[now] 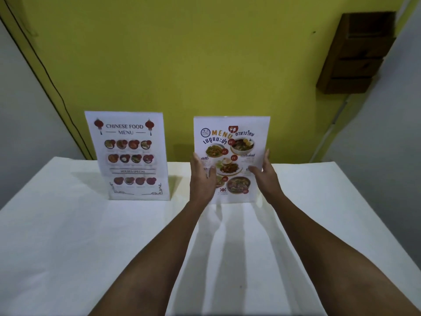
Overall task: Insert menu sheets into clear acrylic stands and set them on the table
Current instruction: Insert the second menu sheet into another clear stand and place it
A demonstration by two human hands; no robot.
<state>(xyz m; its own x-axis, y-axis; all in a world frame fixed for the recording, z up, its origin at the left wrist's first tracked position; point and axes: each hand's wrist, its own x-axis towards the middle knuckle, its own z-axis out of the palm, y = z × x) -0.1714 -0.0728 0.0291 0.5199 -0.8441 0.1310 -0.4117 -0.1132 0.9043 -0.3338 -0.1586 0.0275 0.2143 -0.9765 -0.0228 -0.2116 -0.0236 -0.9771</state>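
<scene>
Hands hold the second menu from both sides. The left hand [201,176] presses on the left edge of the Thai menu stand [231,159], with its thumb lying across the front, and the right hand [265,172] grips the right edge the same way, thumb on the front and fingers behind. Both hands are closed on the stand, likely so that it stays straight and does not tip while it is placed. This stand is upright, with its bottom edge at or just above the white worktop [68,236]; I cannot tell if it is fully down yet. Its colourful sheet with food pictures is already inside the clear plastic and faces the person. The Chinese food menu stand [127,156] stands by itself to the left of the Thai menu stand, a little apart from it, leaning back a bit and also facing the person. It looks finished. The two stands sit side by side near the far edge of the worktop, close to the yellow wall [182,53], probably so both can be read from the front. A dark wooden rack [355,53] hangs on the wall, up and to the right of the Thai menu stand. I think the job is nearly done: the hands only need to let go gently once the stand is steady.
</scene>
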